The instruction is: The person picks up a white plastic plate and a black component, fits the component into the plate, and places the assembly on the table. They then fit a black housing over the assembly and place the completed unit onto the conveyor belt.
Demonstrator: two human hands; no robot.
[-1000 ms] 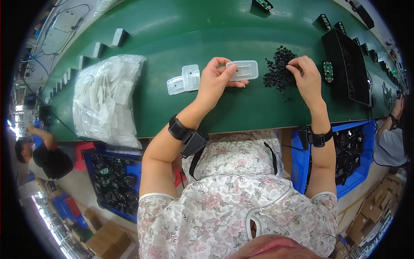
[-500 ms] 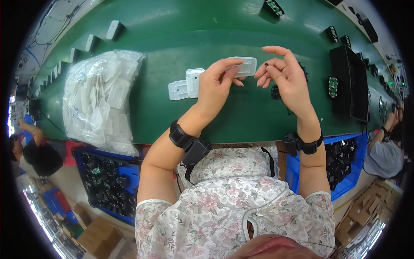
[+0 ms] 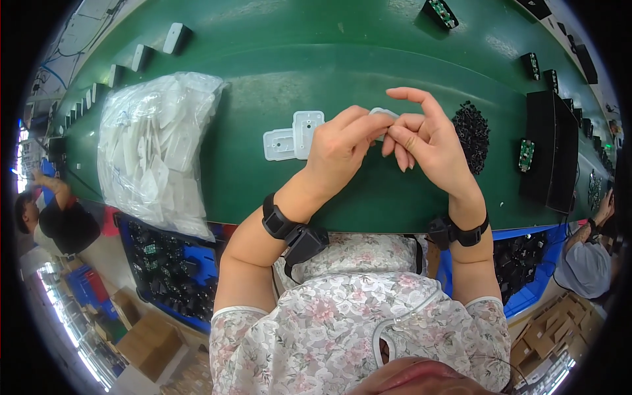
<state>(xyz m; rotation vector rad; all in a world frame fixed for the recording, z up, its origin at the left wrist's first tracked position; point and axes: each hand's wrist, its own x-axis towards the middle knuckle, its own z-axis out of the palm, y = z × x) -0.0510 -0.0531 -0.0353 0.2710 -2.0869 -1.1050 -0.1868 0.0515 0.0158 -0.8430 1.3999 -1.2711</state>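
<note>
My left hand (image 3: 342,139) grips a translucent white plastic cover (image 3: 382,113), mostly hidden behind the fingers; one rounded end shows. At the cover's edge, my right hand (image 3: 424,138) has thumb and fingertips pinched together, its index finger raised. The small black part in that pinch is hidden now; it showed half a second ago. Left of my left hand, two white covers lie overlapping: an upper cover (image 3: 309,135) with a dark spot in its middle and a lower cover (image 3: 279,144). Right of my right hand is a heap of small black parts (image 3: 471,138).
A clear bag of white covers (image 3: 155,151) fills the left of the green table (image 3: 263,72). To the right stand a black box (image 3: 548,151) and a green circuit board (image 3: 526,155). White housings (image 3: 174,39) line the far left. Blue bins (image 3: 197,257) flank my lap; co-workers sit at both sides.
My hands have come together, bringing the right fingertips to the cover. The cover has moved nearer me and is more hidden. The whole view has shifted slightly, uncovering the black heap.
</note>
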